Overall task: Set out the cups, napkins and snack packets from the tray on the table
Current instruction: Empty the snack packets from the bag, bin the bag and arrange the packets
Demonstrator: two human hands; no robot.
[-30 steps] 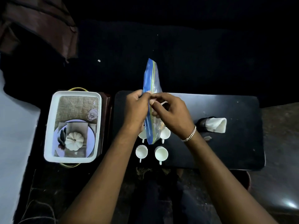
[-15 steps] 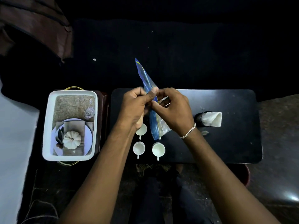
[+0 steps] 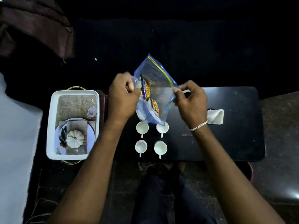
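Both hands hold a clear blue-edged zip bag [image 3: 159, 81] above the black table [image 3: 234, 126]. My left hand [image 3: 123, 96] pinches its left side and my right hand [image 3: 191, 101] pinches its right side, so the bag faces me spread wide. Orange and yellow snack packets [image 3: 148, 89] show inside it. Several white cups [image 3: 142, 127] stand in a square on the table under the bag, handles toward me. A rolled white napkin [image 3: 216, 116] lies behind my right wrist. The white tray [image 3: 51, 125] sits to the left.
The tray holds a burlap mat, a plate with a small white pumpkin [image 3: 75, 139] and a clear glass [image 3: 91, 112]. Brown cloth [image 3: 35, 21] hangs at the upper left. A pale surface [image 3: 16, 143] borders the left edge. My legs are below the table's near edge.
My hands have moved apart, pulling the bag from a narrow edge-on fold into a wide spread, so the snack packets inside now show. The cups and napkin have not moved.
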